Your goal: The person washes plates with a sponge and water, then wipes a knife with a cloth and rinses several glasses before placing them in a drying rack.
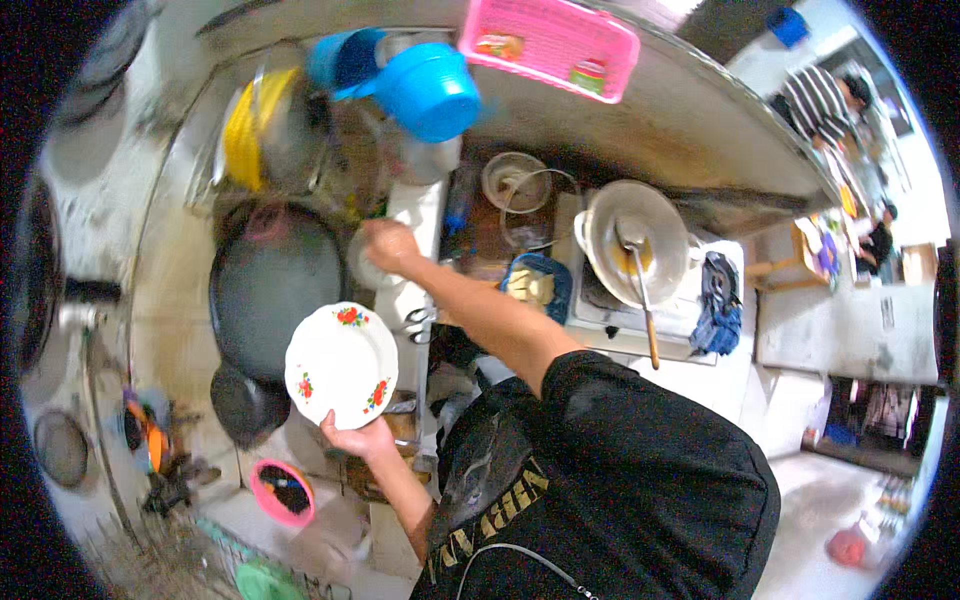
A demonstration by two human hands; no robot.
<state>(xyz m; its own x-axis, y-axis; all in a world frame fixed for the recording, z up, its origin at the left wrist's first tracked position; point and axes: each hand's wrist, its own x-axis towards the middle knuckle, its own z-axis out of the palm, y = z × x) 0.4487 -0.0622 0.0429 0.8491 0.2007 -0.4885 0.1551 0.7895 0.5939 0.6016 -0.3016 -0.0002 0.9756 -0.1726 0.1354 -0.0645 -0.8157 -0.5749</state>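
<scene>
Below the head camera, near the middle of the view, the left hand (357, 437) grips the lower rim of a white plate (341, 363) with red flower prints, fingers clenched on its edge, holding it tilted and bare of food above a large dark wok (268, 285). Across the body the right hand (391, 246) reaches to a small pale dish (368, 266) at the edge of the white bench (415, 215); whether those fingers grasp it or only rest on it I cannot tell. Left of the plate sits one small black pot (244, 402), and below it one pink bowl (282, 493) holding something dark. To the right, a pale pan (636, 240) on a white stove (640, 315) holds a yellowish liquid, with a ladle (640, 285) resting in it, handle toward the person. Beside the stove a blue container (537, 285) holds a pale lump of food, and a dark blue cloth (717, 303) lies on the stove's right side. Behind stand one glass bowl (515, 180) and a wire ring. Two blue plastic tubs (425, 90) are stacked by a yellow basin (246, 135). One pink basket (550, 42) at the top holds two small packets, one orange, one red and green. Two other people (825, 100) are far off at upper right.
</scene>
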